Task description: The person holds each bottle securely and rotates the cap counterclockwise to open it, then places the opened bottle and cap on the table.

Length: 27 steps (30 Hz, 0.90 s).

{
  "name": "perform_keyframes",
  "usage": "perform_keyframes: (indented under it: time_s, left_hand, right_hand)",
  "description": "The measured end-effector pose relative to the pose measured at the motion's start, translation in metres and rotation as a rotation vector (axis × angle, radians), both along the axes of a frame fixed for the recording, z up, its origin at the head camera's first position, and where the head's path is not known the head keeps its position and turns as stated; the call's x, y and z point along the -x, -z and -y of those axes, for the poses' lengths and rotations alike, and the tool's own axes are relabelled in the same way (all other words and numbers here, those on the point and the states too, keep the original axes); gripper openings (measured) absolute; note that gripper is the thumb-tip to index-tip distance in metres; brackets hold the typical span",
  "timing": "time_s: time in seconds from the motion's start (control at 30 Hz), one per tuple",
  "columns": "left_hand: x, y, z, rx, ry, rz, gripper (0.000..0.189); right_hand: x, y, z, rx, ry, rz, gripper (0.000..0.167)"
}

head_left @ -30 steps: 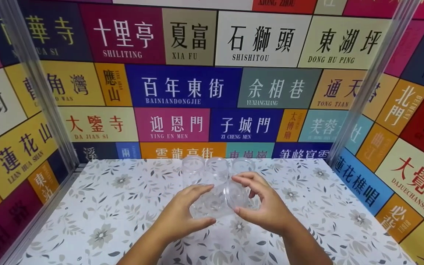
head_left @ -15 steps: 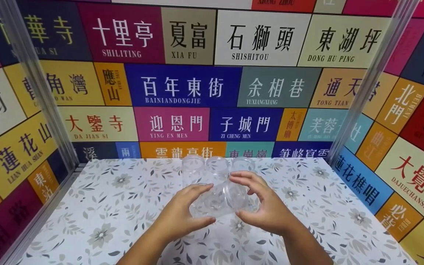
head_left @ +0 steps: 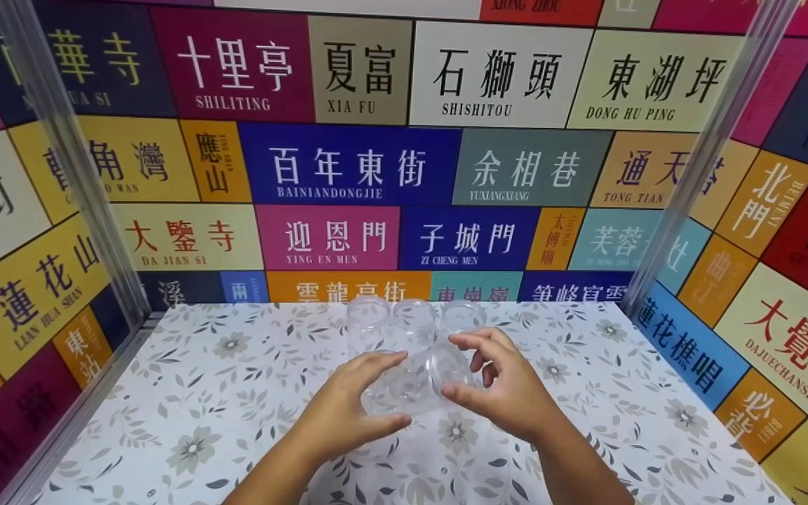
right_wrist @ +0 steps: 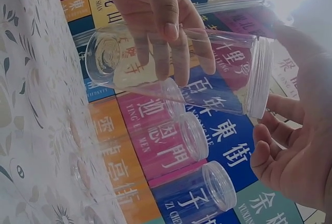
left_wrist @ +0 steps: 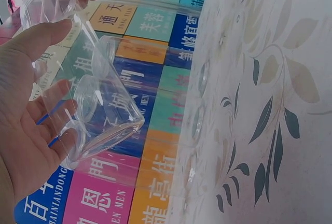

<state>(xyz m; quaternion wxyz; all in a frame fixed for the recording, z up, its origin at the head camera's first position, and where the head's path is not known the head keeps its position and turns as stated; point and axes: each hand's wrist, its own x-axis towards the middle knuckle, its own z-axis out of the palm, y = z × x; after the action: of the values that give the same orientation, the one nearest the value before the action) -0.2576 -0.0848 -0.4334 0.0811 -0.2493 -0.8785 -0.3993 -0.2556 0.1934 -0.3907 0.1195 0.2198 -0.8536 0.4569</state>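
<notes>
My left hand grips a clear plastic jar, its thumb on one side and its fingers round the other. The jar lies tilted in the air over the table, base to the left in the head view. Its clear screw lid is on the mouth, facing my right hand. That hand is at the lid with loosely bent fingers; its thumb tip overlaps the lid's edge in the head view, while the index finger stands off from the rim. In the right wrist view, curled fingertips show beside the lid.
Three more clear lidded jars stand upright in a row behind the held one: left, middle and right. A floral cloth covers the table. Panels of coloured signs wall it at the back and both sides.
My right hand's fingers have come off the lid's rim and shifted slightly right, after turning round it. The left hand and the jar have stayed nearly still.
</notes>
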Motion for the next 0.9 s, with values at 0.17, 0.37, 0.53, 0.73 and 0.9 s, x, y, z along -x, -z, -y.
perform_keyframes:
  time_s: [0.17,0.37,0.53,0.73,0.9]
  left_hand:
    - [0.0,-0.0009,-0.0005,0.012,-0.005,0.011,0.082]
    - [0.0006,-0.0025,-0.0007,0.015,-0.008,0.023,0.082]
    - [0.0,-0.0032,-0.0003,0.021,-0.011,0.03,0.082]
    - [0.0016,-0.0011,0.0004,0.012,-0.001,0.024,0.081]
    - [0.0026,0.0001,0.0009,0.009,0.007,0.002,0.081]
  right_hand:
    - [-0.0021,0.0009,0.0003,0.009,-0.017,-0.008,0.062]
    - [-0.0026,0.0016,-0.0019,-0.007,-0.099,-0.089,0.066]
    - [-0.0025,0.0021,-0.0036,-0.013,-0.173,-0.122,0.078]
    - [-0.0035,0.0015,-0.0036,-0.034,-0.199,-0.148,0.084]
    - [-0.0033,0.0024,-0.0034,-0.034,-0.215,-0.175,0.084]
